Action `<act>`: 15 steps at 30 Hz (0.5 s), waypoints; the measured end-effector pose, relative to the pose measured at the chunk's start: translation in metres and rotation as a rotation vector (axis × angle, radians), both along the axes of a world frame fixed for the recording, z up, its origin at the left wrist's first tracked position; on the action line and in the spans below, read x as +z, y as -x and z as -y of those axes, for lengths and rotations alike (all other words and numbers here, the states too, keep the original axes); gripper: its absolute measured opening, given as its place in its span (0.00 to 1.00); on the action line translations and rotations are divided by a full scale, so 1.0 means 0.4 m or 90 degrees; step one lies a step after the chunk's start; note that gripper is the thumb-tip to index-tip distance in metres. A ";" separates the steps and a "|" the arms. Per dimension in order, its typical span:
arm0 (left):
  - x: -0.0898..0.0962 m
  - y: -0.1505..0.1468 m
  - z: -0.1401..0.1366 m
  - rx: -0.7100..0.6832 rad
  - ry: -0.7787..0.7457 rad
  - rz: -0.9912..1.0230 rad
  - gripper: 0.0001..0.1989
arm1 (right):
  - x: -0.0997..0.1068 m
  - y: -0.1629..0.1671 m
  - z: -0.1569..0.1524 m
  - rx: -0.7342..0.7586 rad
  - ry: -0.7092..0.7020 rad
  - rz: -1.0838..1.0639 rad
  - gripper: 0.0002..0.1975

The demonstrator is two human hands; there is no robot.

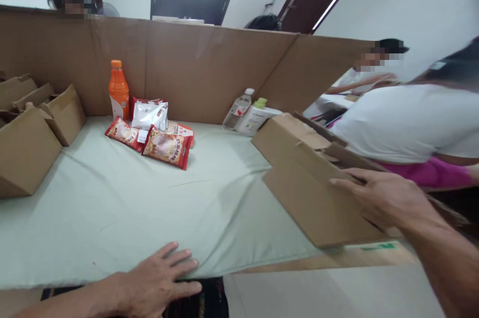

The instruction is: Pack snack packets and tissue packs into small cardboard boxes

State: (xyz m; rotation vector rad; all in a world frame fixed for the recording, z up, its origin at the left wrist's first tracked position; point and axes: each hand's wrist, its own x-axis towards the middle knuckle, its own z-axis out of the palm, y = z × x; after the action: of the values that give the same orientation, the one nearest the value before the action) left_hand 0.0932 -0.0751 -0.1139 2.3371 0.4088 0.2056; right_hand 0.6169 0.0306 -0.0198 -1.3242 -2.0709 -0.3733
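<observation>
In the head view, had the right hand (389, 198) on the open cardboard box (310, 193) along the right edge of the pale green cloth (168, 208), fingertips laid across an upper edge. Could not tell whether clamped on the cardboard or only resting there, with some fingers out of clear sight. Had the left hand (153, 280) spread at the near edge of the cloth, fingers apart, gripping nothing.

Saw a clear bottle (239, 108), tilted, and a white bottle (254, 118) with a green cap just beyond the far end of the box. Saw an orange bottle (119, 91) upright near the cardboard screen (205, 68), a silver packet (149, 116) beside it and red packets (167, 147) in front. Saw smaller boxes (26, 153) at the left.

As for progress, judged the box as set in place at the side, perhaps being steadied or adjusted. Judged the bottles and packets as laid out in two groups, outside any box, none in hand. Could not see far enough into the boxes to tell their contents, so could not settle how much was finished or left.
</observation>
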 end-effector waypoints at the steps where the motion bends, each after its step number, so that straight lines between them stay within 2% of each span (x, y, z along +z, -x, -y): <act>1: -0.001 0.018 0.008 -0.003 0.026 0.008 0.40 | 0.008 0.041 0.011 -0.049 -0.003 -0.014 0.17; 2: -0.003 0.039 0.013 0.001 0.057 0.008 0.41 | 0.018 0.091 0.025 -0.058 0.007 -0.022 0.16; 4: -0.009 0.084 0.013 0.064 0.115 0.004 0.47 | 0.043 0.215 0.064 0.002 0.066 -0.027 0.13; 6: -0.012 0.133 -0.005 0.207 0.129 0.034 0.53 | 0.069 0.360 0.106 0.097 0.113 -0.011 0.11; 8: -0.005 0.177 -0.037 0.356 0.088 0.106 0.57 | 0.093 0.502 0.143 0.183 0.146 0.017 0.08; 9: 0.002 0.195 -0.056 0.404 0.061 0.141 0.60 | 0.103 0.565 0.159 0.213 0.166 0.033 0.08; 12: 0.025 0.228 -0.104 0.427 0.042 0.196 0.68 | 0.131 0.698 0.193 0.322 0.218 0.093 0.11; 15: 0.030 0.236 -0.133 0.397 0.114 0.208 0.72 | 0.163 0.740 0.200 0.414 0.324 0.102 0.13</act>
State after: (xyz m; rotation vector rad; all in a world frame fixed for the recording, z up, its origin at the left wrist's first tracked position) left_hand -0.0012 -0.0218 -0.1017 1.8923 0.9360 0.7988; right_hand 0.3208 -0.0494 0.0453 -0.8025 -2.6951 0.3657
